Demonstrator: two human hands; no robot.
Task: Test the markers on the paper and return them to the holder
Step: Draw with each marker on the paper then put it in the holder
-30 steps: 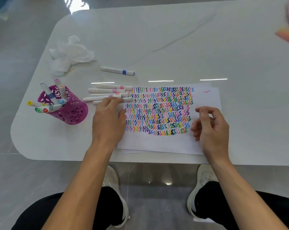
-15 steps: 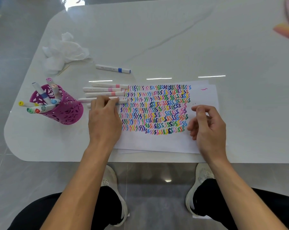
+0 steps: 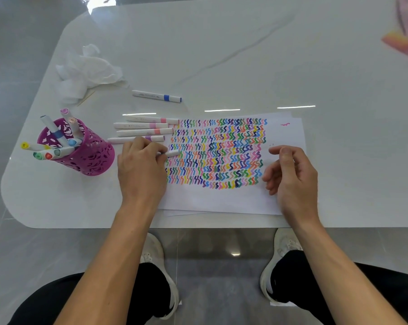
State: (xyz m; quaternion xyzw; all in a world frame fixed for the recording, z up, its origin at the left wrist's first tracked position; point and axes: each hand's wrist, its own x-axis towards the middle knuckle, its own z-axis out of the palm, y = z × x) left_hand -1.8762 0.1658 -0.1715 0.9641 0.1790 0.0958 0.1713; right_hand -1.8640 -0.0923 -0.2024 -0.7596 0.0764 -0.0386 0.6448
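Down at 7 o'clock of the paper (image 3: pixel 221 198), the left hand (image 3: pixel 140 172) lies palm-down with its fingers curled together around a white marker (image 3: pixel 172 153), whose capped end pokes out toward 3 o'clock over the paper's left edge. Just beyond the knuckles, at 12 o'clock, four more markers (image 3: pixel 142 132) lie side by side on the white table (image 3: pixel 245 55), touching or nearly touching the paper's edge. A blue-banded marker (image 3: pixel 156 96) lies apart from them, farther toward 12 o'clock. Well out at 9 o'clock from the hand stands the purple holder (image 3: pixel 90 158), tilted, with several markers leaning in it, caps up. A crumpled tissue (image 3: pixel 88 69) sits at 11 o'clock. The right hand (image 3: pixel 292 174) hovers at the paper's 4 o'clock side, fingers loosely curled and apart from the thumb, holding nothing. Coloured squiggles fill most of the sheet, and a small pink mark (image 3: pixel 285 124) sits near its 1 o'clock corner
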